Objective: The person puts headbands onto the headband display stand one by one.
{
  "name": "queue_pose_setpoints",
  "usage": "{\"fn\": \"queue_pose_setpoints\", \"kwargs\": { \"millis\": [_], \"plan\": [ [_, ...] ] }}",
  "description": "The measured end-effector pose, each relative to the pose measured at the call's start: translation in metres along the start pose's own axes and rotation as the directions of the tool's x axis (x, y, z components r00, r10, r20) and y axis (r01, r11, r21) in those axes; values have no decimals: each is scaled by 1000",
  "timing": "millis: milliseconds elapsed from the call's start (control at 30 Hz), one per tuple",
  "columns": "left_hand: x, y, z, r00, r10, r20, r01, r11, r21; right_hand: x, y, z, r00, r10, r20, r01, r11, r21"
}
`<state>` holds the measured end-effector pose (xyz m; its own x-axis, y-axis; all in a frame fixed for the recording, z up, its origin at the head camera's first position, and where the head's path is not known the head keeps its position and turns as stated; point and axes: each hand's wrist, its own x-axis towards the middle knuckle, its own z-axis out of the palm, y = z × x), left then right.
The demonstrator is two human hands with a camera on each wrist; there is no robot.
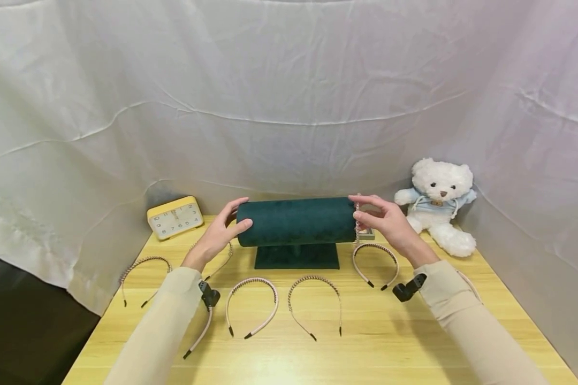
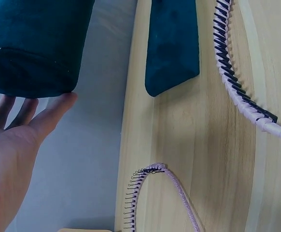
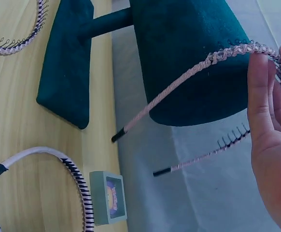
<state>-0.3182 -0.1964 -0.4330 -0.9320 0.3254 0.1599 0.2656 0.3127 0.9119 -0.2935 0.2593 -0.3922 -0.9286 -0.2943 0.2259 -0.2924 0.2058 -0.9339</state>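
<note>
A dark green padded roll (image 1: 296, 220) lies level on its flat-based stand (image 1: 296, 258), a headband display. At its left end rests my left hand (image 1: 218, 235), thumb toward the front and fingers farther back, fingertips at the rim in the left wrist view. My right hand (image 1: 387, 216) pinches a pink wrapped headband (image 3: 179, 83) by its toothed top, beside the roll's right end. One black-tipped leg of that headband crosses in front of the end face in the right wrist view; the other leg hangs apart from it.
Several pink headbands, such as one in front (image 1: 252, 282) and one by the right forearm (image 1: 375, 246), lie on the wooden table (image 1: 289, 353). A yellow clock (image 1: 175, 217) stands back left, a white teddy bear (image 1: 440, 206) back right. A small framed box (image 3: 106, 198) sits behind.
</note>
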Motion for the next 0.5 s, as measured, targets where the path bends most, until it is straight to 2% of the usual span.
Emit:
{"fn": "queue_pose_setpoints", "kwargs": {
  "millis": [267, 500],
  "plan": [
    [0, 0, 0, 1000, 5, 2, -5, 1000, -7, -1, -1, -1, 1000, 27, 7, -27, 998, -62],
    [0, 0, 0, 1000, 4, 3, -4, 1000, -7, 0, 1, -1, 1000, -12, 24, 14, 994, -112]
  ]
}}
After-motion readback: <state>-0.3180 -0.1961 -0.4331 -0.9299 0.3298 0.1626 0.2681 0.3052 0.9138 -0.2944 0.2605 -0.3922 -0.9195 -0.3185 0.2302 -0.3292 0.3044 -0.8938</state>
